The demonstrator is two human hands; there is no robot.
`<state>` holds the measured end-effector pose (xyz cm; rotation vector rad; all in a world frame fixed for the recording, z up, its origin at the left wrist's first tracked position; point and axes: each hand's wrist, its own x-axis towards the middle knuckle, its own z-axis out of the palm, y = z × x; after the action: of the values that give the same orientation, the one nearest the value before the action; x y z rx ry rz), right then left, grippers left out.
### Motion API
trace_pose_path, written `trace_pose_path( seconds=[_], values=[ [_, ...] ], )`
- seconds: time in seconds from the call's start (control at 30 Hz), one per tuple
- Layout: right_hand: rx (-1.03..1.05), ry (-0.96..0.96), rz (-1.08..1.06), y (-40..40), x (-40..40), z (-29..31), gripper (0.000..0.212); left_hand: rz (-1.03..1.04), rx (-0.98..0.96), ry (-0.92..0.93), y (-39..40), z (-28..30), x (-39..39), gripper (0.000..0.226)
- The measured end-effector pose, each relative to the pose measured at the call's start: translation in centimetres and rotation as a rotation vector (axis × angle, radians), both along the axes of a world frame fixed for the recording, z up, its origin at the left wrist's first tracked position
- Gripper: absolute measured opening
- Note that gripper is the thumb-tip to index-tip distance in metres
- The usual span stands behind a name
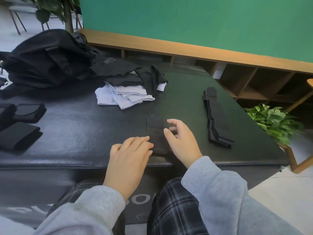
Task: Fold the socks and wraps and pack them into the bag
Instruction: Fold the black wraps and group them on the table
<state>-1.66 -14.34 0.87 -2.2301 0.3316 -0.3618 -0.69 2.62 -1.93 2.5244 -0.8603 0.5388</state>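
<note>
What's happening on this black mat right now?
A person is working on a black perforated wrap at the mat's near edge: the left hand rests flat on it, the right hand hovers open over it. Another wrap lies to the right, a pile of socks and the black bag farther back.

Left edge crops the folded wraps [18,126]; hands hide the wrap's [156,131] near end.

Black padded bench [81,133], leather-like top. Lying on it: black bag [45,60] at far left; heap of black and pale socks [128,87] beside bag; folded black wraps [18,122] at left edge; long black wrap [217,116] at right; perforated black wrap [155,129] near front edge.
</note>
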Motion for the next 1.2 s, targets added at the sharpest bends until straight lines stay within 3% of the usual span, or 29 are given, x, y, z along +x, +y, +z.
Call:
trace_pose_path(
  seconds=[0.2,0.33,0.43,0.6,0.83,0.97,1.2],
  values=[
    [0.044,-0.012,-0.064,-0.3,0.6,-0.3,0.048,-0.066,0.005,-0.028,1.2,-0.7,0.0,0.047],
    [0.000,0.028,-0.107,-0.3,1.3,-0.5,0.060,-0.066,-0.036,-0.043,1.3,-0.8,-0.4,0.030],
    [0.038,0.022,-0.088,-0.1,1.8,-0.6,0.056,-0.052,-0.058,-0.058,1.2,-0.7,-0.8,0.009],
    [0.139,-0.156,-0.047,-0.5,0.4,-0.5,0.035,-0.061,-0.054,-0.013,1.1,-0.3,-0.9,0.020],
    [0.009,-0.316,0.121,0.5,-1.3,-0.6,0.033,-0.055,-0.052,-0.003,1.2,-0.4,-0.9,0.018],
    [-0.049,-0.335,0.195,0.4,-1.3,-0.9,0.016,-0.052,-0.051,-0.007,1.0,-0.5,-0.8,0.014],
    [-0.105,-0.276,0.225,0.6,-0.9,-1.5,0.041,-0.027,-0.216,0.032,1.0,-0.9,-0.9,0.034]
  ],
)
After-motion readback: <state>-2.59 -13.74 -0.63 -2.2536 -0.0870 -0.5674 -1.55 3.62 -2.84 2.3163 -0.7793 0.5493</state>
